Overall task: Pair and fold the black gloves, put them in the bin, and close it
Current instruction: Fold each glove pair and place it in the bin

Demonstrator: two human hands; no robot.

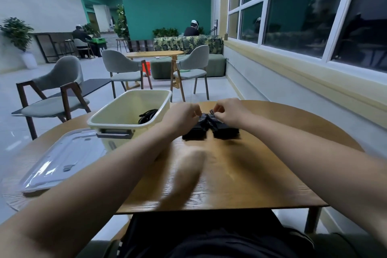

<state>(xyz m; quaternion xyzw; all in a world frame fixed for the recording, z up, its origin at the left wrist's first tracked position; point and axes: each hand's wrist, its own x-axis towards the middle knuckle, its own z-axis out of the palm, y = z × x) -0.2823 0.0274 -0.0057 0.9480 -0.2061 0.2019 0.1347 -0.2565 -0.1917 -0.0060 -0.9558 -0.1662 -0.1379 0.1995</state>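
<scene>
Black gloves (211, 130) pinched by both hands; open bin (129, 111), lid (62, 161) left.

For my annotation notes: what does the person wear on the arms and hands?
No sleeves show: both forearms are bare to the frame's edge. The left hand and right hand wear no gloves, and no watch or bracelet is visible.

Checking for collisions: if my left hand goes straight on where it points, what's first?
The left hand pinches the gloves; straight on, likely the right hand, depth unclear.
</scene>
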